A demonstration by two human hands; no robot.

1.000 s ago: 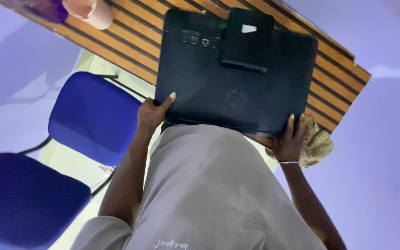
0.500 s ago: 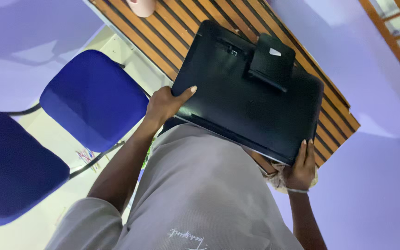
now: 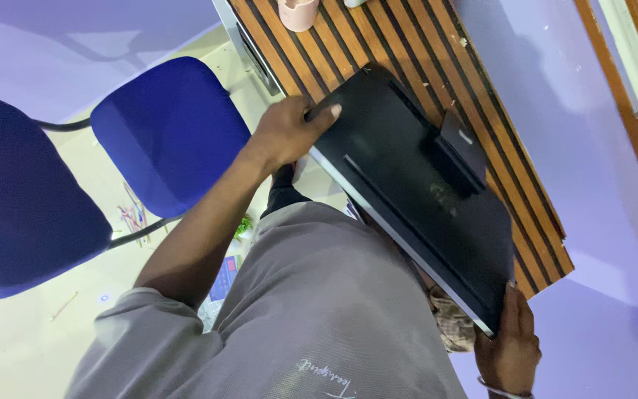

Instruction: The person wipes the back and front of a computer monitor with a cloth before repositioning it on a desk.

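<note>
I hold a large black flat monitor (image 3: 407, 185) back side up, tilted, over a wooden slatted table (image 3: 348, 44). My left hand (image 3: 289, 133) grips its upper left edge, thumb on the back. At the lower right corner my right hand (image 3: 509, 347), with a bracelet on the wrist, clasps the edge. A black stand mount (image 3: 461, 151) sticks out from the monitor's back. My grey shirt (image 3: 311, 318) fills the lower middle.
Two blue padded chairs (image 3: 171, 129) (image 3: 20, 207) stand on the left on a pale floor with small scattered bits. A pink cup (image 3: 297, 13) sits on the table's far end. A patterned cloth (image 3: 452, 325) shows beneath the monitor. Lilac walls surround.
The monitor has turned clockwise and tilted more steeply; my left hand rose toward the table's far end and my right hand dropped lower right. The view shifted with it.
</note>
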